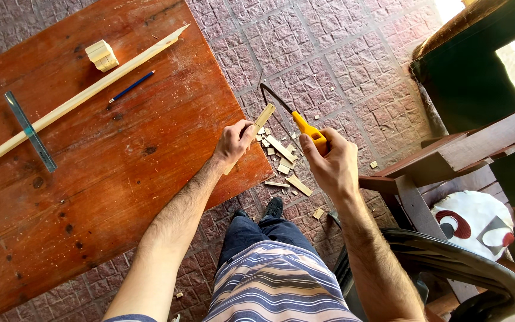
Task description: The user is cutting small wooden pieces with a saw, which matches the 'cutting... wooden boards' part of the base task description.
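Person is sitting at the corner of the red-brown desk (120,167). Left hand (233,142) is pinning a short wooden strip (256,128) against the desk's right edge, fingers (247,126) curled and pressed down on it. The strip is lying diagonally, its long axis running from the desk edge up and out to the right, free end jutting past the desk over the paving. Right hand (328,162) is off the desk to the right, fingers wrapped tight round the yellow handle of a small saw (293,116). The saw's dark frame is reaching back toward the desk, meeting the strip's overhanging end just beyond the left fingers. Wood offcuts (282,162) are lying on the floor below the desk corner.
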